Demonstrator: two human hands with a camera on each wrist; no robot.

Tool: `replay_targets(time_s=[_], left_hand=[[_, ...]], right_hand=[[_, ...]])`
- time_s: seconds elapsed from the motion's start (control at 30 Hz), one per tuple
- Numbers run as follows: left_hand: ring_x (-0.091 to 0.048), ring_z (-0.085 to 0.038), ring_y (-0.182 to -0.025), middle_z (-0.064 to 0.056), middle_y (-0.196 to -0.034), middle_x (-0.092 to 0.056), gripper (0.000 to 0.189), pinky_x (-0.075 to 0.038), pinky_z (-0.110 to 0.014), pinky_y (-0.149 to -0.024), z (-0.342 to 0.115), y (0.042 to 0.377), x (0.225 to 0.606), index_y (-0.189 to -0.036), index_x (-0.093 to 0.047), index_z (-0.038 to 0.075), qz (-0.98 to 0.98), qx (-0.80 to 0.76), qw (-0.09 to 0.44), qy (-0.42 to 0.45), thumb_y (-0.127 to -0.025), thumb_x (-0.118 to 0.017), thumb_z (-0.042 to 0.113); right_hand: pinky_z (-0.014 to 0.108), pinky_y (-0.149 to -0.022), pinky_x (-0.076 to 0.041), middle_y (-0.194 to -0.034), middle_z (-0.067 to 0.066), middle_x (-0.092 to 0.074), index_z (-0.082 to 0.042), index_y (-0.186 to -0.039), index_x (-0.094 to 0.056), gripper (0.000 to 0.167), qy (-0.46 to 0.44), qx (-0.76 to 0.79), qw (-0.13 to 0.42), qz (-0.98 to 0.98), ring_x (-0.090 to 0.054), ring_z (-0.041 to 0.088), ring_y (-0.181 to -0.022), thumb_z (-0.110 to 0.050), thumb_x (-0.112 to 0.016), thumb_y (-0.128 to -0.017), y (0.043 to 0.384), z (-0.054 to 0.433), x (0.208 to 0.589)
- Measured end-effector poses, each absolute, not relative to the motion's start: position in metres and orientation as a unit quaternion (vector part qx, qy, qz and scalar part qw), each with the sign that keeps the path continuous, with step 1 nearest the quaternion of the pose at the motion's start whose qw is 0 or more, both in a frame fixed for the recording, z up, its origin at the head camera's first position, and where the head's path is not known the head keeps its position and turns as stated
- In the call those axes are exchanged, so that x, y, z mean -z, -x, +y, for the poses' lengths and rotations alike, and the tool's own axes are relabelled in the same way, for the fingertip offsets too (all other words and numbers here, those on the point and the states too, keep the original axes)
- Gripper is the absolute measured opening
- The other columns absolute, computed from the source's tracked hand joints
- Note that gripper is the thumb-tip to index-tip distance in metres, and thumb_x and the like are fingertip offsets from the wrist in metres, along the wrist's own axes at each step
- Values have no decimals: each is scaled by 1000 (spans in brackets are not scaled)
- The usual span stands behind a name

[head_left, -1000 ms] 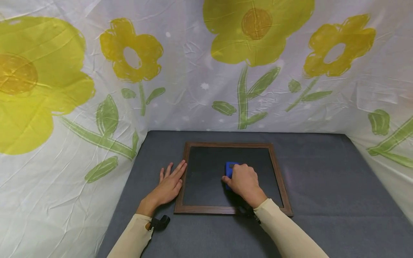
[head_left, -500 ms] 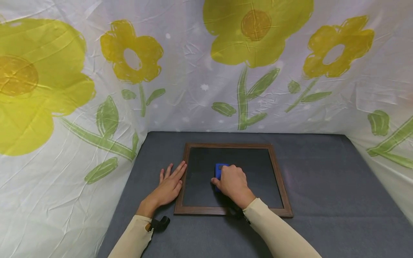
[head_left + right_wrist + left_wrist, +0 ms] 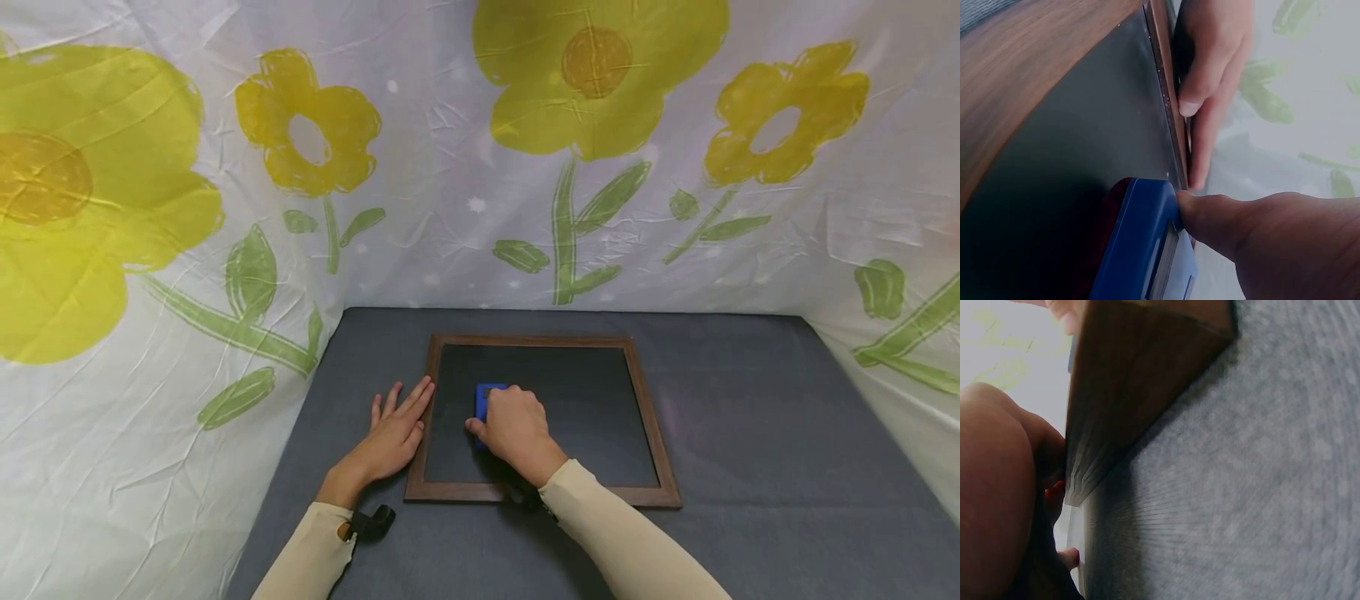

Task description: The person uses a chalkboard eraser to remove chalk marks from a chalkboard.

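Observation:
A small chalkboard with a brown wooden frame lies flat on the dark grey table. My right hand grips a blue eraser over the left half of the board. Seen from the right wrist, the eraser has a dark red underside facing the black surface, and the thumb presses its near end. My left hand lies with fingers extended along the frame's left side, fingertips on the wood. In the left wrist view the frame's side wall rises beside the left hand.
Dark grey cloth covers the table around the board. White fabric printed with yellow flowers hangs behind and along both sides. A black wrist camera sits at the left cuff, low over the table.
My right hand has slid the blue eraser leftward across the board, from around its middle toward the left side. The left hand and the chalkboard have stayed in place.

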State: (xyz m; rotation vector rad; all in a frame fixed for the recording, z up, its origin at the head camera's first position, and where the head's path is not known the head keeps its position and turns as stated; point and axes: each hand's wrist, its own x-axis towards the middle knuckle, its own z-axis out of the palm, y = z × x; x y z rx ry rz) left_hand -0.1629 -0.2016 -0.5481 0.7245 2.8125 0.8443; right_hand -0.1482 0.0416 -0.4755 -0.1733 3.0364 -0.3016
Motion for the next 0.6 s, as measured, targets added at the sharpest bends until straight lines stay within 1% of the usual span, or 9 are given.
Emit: replay_targets(time_s=[0.1,0.17,0.43,0.6], left_hand=[[-8,-57,-166,-8,-185,-19,66,4,-82,-124,-201,163,548,-175,-25,8,929,-278,57,-239,-113,-47,11],[-8,-57,-166,-9,-185,-19,65,4,-82,-124,-201,163,547,-175,-25,8,929,-279,57,-238,-114,-47,11],[-8,-58,-166,-10,-184,-20,65,4,-82,-123,-201,162,547,-175,-26,8,928,-281,56,-237,-113,-47,11],[-10,-59,-165,-12,-183,-23,65,2,-84,-122,-201,161,548,-174,-29,7,925,-293,47,-238,-112,-47,11]], right_hand=[[46,-65,-66,-101,19,-80,-5,-124,-82,62,61,103,42,992,-78,34,-79,-60,-80,-95,149,37,475],[45,-63,-65,-98,18,-80,-4,-121,-82,60,63,109,41,991,-77,33,-76,-59,-81,-95,150,35,476],[44,-62,-65,-90,15,-79,-3,-113,-83,59,74,104,38,991,-78,31,-73,-59,-80,-95,151,23,475],[41,-59,-65,-90,14,-80,-3,-114,-83,61,87,99,41,990,-77,29,-69,-61,-80,-95,152,15,476]])
